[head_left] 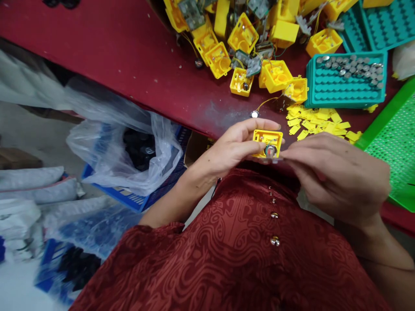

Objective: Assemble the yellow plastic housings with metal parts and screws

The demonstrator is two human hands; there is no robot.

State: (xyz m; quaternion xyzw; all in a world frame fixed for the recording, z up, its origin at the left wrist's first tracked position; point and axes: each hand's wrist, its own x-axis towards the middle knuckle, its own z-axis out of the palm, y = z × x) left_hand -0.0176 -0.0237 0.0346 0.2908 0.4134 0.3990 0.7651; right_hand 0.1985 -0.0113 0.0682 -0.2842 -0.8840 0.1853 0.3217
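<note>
My left hand (238, 144) is closed round a small yellow plastic housing (267, 137), its open side facing up. Inside the housing sits a round metal part (270, 150) with wires about it, and my left thumb presses beside it. A greyish clear piece lies along the housing's near edge. My right hand (340, 172) has its thumb and forefinger pinched at the housing's near right corner; what is between those fingertips I cannot make out. Just beyond the left fingers, a small silver disc (254, 114) on yellow wires rests on the red table (181, 93).
Several yellow housings (243, 34) with grey parts are heaped at the back. Small yellow plates (319, 123) lie in a pile before a teal tray (343, 97) of silver discs. A green basket (394, 142) stands at right. Blue crates (129, 196) sit low at left.
</note>
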